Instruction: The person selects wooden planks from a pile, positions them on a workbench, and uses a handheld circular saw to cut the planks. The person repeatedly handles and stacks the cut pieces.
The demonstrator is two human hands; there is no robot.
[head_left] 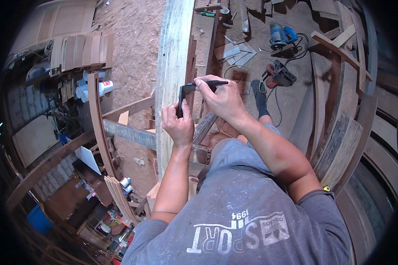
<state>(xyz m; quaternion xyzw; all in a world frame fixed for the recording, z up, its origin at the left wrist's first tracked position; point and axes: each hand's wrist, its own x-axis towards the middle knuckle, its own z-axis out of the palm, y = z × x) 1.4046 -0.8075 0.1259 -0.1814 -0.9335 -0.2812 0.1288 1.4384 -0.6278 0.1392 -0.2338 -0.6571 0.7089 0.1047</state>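
Tool (189, 87) — black, L-shaped — sits upper centre in the frame, at the right edge of the board (174, 48). It looks light and stiff, perhaps a little slick; its two legs seem the places to grip. The left hand (178, 126) pinches the lower leg between thumb and curled fingers — the right hand (223, 100) pinches the upper one.

shirt (230, 190): large pale block lettering (223, 240), a smaller number (240, 215) and a boxed logo (274, 228). white tub (103, 90): red label (106, 83), too small to read.
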